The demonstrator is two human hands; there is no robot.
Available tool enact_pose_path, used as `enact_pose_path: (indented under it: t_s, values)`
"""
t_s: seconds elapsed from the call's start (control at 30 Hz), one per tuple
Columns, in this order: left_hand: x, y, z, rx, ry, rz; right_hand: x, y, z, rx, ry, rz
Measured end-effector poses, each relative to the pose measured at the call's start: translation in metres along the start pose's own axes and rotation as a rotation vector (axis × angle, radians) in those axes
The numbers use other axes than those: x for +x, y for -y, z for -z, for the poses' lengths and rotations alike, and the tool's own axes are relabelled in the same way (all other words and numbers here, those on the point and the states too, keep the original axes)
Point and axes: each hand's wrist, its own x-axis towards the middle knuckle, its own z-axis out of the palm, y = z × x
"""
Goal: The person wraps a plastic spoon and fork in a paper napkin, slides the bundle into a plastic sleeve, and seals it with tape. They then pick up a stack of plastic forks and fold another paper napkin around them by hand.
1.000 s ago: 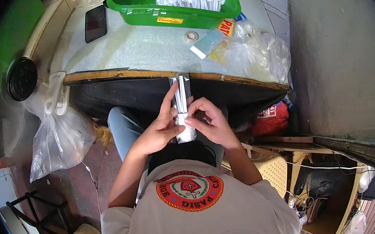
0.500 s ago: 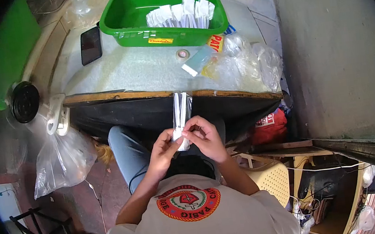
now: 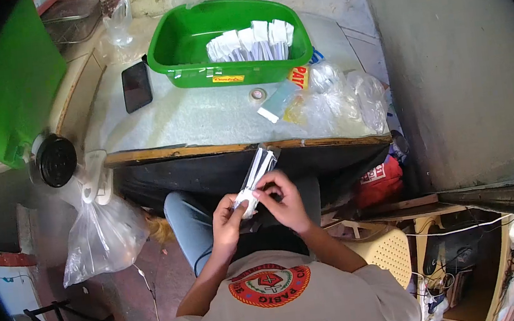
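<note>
Over my lap, just below the table's front edge, is a slim clear packet point(image 3: 258, 168) with long white strips inside. It leans with its top to the right, and a white bunched part is at its lower end. My left hand point(image 3: 226, 222) is closed round that lower end, thumb on top. The thumb and fingertips of my right hand point(image 3: 285, 203) pinch the packet's right side. On the table, a green basin point(image 3: 191, 79) holds several similar white packets point(image 3: 259, 36) stood together at its right side.
A phone point(image 3: 136, 87) lies left of the basin. In front of the basin are a tape roll point(image 3: 257, 95), a light-blue packet point(image 3: 280, 100) and crumpled clear plastic bags point(image 3: 342, 103). A clear bag point(image 3: 104, 238) hangs left of the table. A yellow chair point(image 3: 383, 254) stands at my right.
The packet has tipped from nearly upright to leaning right. Both hands still grip its lower part. My view has shifted, so the table and basin appear lower.
</note>
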Motion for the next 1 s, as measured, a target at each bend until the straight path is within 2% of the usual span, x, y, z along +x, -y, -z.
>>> enact_pose_path:
  t_s: [0.03,0.1,0.13,0.17,0.27,0.4,0.47,0.53,0.67,1.0]
  values:
    - [0.0,-0.001,0.003,0.035,-0.027,-0.018,0.01,0.003,0.004,-0.133,-0.042,0.09]
    - [-0.001,-0.003,0.008,0.082,-0.076,-0.037,0.043,0.0,0.02,-0.144,-0.189,0.144]
    - [-0.001,-0.002,0.013,0.084,-0.07,-0.041,0.061,-0.013,0.033,-0.12,-0.232,0.119]
    - [-0.001,0.0,0.019,0.125,-0.085,-0.075,0.081,0.002,0.036,-0.089,-0.275,0.058]
    - [-0.006,-0.004,0.027,0.169,-0.116,-0.114,0.135,-0.004,0.039,-0.061,-0.273,0.02]
    - [-0.014,-0.005,0.036,0.208,-0.181,-0.144,0.184,-0.004,0.034,-0.238,-0.268,0.063]
    - [-0.016,-0.002,0.042,0.231,-0.18,-0.174,0.194,0.001,0.032,-0.311,-0.281,0.048]
    - [-0.018,-0.003,0.043,0.231,-0.201,-0.158,0.2,0.012,0.032,-0.007,-0.177,-0.262]
    - [-0.017,-0.003,0.048,0.271,-0.189,-0.162,0.205,0.016,0.033,0.091,-0.16,-0.248]
    - [-0.015,-0.002,0.048,0.277,-0.173,-0.172,0.211,0.015,0.031,-0.01,-0.224,-0.114]
